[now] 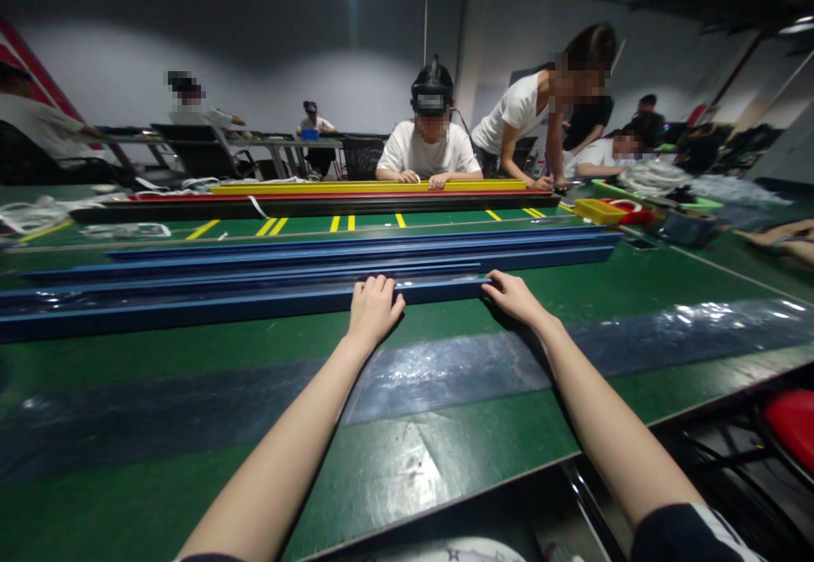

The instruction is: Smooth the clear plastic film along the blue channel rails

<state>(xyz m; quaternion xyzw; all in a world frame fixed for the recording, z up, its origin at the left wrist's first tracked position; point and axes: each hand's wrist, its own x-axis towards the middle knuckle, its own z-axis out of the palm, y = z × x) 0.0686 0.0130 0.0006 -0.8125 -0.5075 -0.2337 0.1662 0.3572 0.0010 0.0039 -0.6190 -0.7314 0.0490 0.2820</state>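
A long blue channel [191,311] lies across the green table [286,494], with clear film showing inside it. My left hand [375,308] rests over its near wall, fingers curled onto the top edge. At the channel's right end, my right hand [512,296] grips the tip between thumb and fingers. Behind it lie more blue channels [560,244], roughly parallel. Closer to me, a long strip of clear plastic film [438,367] is spread flat along the table, passing under my forearms.
Yellow [369,188], red and black [331,206] bars lie at the far side, before seated and standing people. A yellow bin [598,211], coiled white material [658,179] and a person's arm [785,240] are at right. A red stool [792,426] stands below the near edge.
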